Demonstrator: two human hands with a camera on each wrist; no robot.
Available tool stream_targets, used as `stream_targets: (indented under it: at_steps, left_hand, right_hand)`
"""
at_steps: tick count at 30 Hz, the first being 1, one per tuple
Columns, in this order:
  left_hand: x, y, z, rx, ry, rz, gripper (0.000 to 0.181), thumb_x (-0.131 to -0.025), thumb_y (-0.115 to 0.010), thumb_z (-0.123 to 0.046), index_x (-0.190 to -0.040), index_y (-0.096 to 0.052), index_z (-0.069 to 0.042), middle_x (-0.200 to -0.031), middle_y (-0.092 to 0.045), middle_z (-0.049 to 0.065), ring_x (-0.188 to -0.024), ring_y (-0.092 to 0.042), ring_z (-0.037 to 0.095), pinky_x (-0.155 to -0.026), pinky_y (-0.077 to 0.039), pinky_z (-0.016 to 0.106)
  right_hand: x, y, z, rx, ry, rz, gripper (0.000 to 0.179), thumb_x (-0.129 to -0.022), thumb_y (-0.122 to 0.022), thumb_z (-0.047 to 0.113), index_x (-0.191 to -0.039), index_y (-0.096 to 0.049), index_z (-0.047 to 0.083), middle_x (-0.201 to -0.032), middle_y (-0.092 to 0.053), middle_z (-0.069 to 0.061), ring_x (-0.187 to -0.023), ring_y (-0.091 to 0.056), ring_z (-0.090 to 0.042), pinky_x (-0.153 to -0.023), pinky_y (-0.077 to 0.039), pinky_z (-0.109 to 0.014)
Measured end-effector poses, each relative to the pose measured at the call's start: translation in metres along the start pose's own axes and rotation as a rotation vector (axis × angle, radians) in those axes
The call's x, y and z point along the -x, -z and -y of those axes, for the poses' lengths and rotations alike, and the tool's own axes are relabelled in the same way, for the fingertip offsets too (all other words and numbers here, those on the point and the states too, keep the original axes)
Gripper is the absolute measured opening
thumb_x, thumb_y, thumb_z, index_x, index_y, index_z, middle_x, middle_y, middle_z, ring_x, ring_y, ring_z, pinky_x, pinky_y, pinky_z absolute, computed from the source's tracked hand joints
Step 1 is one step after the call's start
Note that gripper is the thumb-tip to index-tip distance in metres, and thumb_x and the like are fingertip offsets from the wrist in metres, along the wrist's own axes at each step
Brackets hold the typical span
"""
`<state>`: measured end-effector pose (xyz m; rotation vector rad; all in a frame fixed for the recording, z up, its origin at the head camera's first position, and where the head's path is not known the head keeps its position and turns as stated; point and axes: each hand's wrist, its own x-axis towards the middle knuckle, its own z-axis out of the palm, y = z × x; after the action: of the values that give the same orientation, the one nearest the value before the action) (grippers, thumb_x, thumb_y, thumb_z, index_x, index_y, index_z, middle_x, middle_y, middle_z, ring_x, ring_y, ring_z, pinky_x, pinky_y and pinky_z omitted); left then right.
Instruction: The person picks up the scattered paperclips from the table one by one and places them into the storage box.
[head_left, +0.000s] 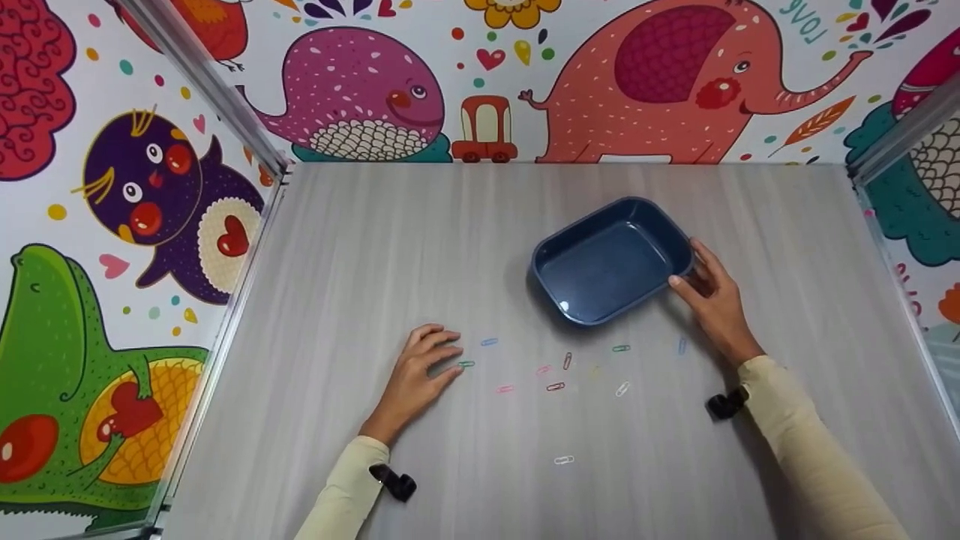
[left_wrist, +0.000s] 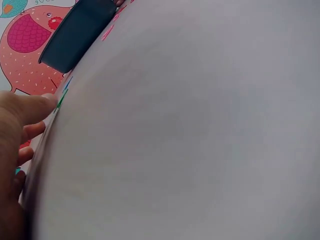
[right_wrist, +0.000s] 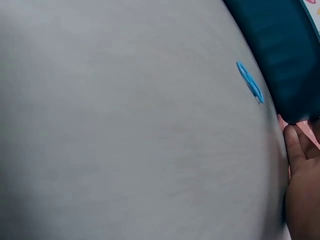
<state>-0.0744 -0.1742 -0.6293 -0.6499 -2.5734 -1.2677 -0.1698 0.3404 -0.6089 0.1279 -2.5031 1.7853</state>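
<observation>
A deep blue rectangular dish (head_left: 611, 259) with rounded corners stands on the table, turned at an angle. My right hand (head_left: 716, 307) holds its right corner, thumb at the near side and fingers around the right end. My left hand (head_left: 420, 371) is low over the table, fingers loosely bent and apart. Its thumb tip is right at a green paper clip (head_left: 466, 364); a blue paper clip (head_left: 489, 342) lies just beyond. In the right wrist view, another blue paper clip (right_wrist: 250, 82) lies beside the dish's wall.
Between the hands lie several scattered paper clips: pink (head_left: 505, 389), dark red (head_left: 555, 387), green (head_left: 621, 348) and white (head_left: 622, 388). Another white clip (head_left: 564, 460) is nearer the front. Walls with cartoon animals (head_left: 360, 90) border the table (head_left: 337, 247) at the back and sides.
</observation>
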Motion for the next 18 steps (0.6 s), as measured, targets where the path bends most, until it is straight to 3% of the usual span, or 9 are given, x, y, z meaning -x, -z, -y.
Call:
stream_targets:
  at_steps: [6,18]
  left_hand:
    - [-0.0018,0.0010,0.0038,-0.025,-0.061,0.018,0.024,-0.087,-0.093,-0.004,-0.110,-0.086,-0.004,-0.136,-0.075,0.008,-0.138,-0.057,0.036,-0.116,-0.044,0.053]
    - [-0.0040,0.0003,0.0040,0.007,-0.053,0.006,0.013,-0.090,-0.090,-0.006,-0.103,-0.088,-0.007,-0.136,-0.076,0.008,-0.139,-0.058,0.037,-0.116,-0.046,0.053]
  right_hand:
    - [0.0018,-0.0016,-0.0028,-0.021,0.007,-0.004,0.077,-0.109,-0.073,0.020,-0.175,-0.032,0.025,-0.178,-0.036,-0.011,-0.157,-0.045,-0.034,-0.111,-0.043,-0.013]
    - [0.0000,-0.0031,0.0008,-0.004,0.006,-0.019,0.079,-0.109,-0.073,0.021,-0.175,-0.030,0.020,-0.179,-0.032,-0.010,-0.159,-0.042,-0.031,-0.111,-0.041,-0.012]
